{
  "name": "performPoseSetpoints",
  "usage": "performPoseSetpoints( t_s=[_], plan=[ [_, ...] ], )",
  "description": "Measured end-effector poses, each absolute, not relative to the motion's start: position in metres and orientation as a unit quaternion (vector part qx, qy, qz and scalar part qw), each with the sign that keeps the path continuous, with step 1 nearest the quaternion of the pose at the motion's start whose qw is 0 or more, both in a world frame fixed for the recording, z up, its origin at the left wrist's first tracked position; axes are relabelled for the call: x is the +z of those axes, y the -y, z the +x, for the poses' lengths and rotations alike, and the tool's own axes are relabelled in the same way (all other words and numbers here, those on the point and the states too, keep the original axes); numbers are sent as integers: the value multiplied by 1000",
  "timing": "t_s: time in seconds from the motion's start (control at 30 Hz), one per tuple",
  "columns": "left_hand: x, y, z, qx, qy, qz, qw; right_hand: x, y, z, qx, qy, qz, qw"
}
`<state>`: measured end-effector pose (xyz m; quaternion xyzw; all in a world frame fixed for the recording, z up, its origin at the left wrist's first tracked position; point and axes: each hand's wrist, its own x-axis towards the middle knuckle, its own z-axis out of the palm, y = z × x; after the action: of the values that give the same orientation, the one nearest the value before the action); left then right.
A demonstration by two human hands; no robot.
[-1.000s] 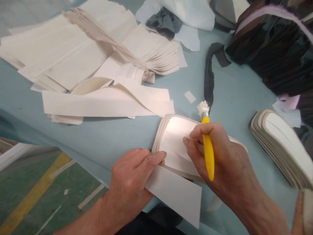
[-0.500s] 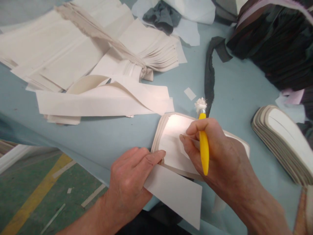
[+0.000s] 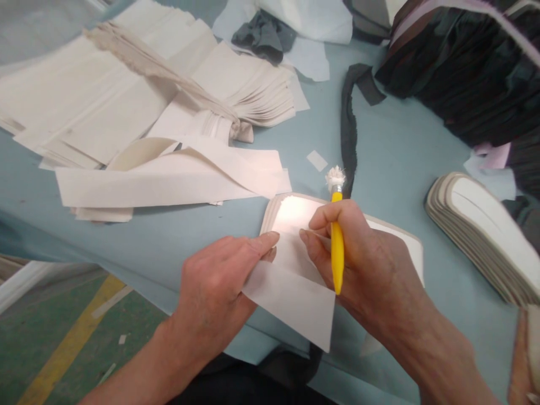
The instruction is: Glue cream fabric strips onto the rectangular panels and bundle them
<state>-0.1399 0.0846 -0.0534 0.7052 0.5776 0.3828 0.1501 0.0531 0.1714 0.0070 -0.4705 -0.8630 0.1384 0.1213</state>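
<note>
My left hand (image 3: pixel 219 275) is closed on a white paper-like piece (image 3: pixel 295 304), thumb on top at its left end. The piece slopes across the near edge of a stack of rounded white panels (image 3: pixel 291 211). My right hand (image 3: pixel 371 259) is over the stack, closed round a yellow-handled brush (image 3: pixel 337 242). Its whitish bristles point up and away from me. The right thumb and forefinger come close together above the top panel. Whether they also pinch a sheet edge I cannot tell. The right hand covers the middle of the stack.
White strips (image 3: pixel 169 183) and a tied bundle of pale sheets (image 3: pixel 253 84) lie at the left. Another panel stack (image 3: pixel 481 225) stands right. A dark strip (image 3: pixel 349 129), a small white scrap (image 3: pixel 317 161) and pleated dark material (image 3: pixel 455 79) lie beyond. The blue table edge (image 3: pixel 135 287) borders a green floor.
The near end of the white piece has risen, and my left thumb has moved up along the stack's edge. My right hand still holds the brush. The whole view has shifted slightly.
</note>
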Motion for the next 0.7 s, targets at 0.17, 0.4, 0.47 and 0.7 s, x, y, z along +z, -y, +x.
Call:
performPoseSetpoints(
  t_s=[0.17, 0.4, 0.47, 0.7],
  plan=[
    [-55, -93, -138, 338, -598, 715, 130, 7, -172, 52, 125, 874, -453, 123],
    [-53, -94, -134, 288, -642, 698, 133, 19, -172, 64, 29, 902, -420, 92],
    [-54, -93, -133, 286, -655, 687, 131, 22, -173, 74, -10, 906, -415, 86],
    [-53, -87, -144, 258, -649, 702, 140, 18, -175, 114, -41, 895, -434, 97]
  ],
)
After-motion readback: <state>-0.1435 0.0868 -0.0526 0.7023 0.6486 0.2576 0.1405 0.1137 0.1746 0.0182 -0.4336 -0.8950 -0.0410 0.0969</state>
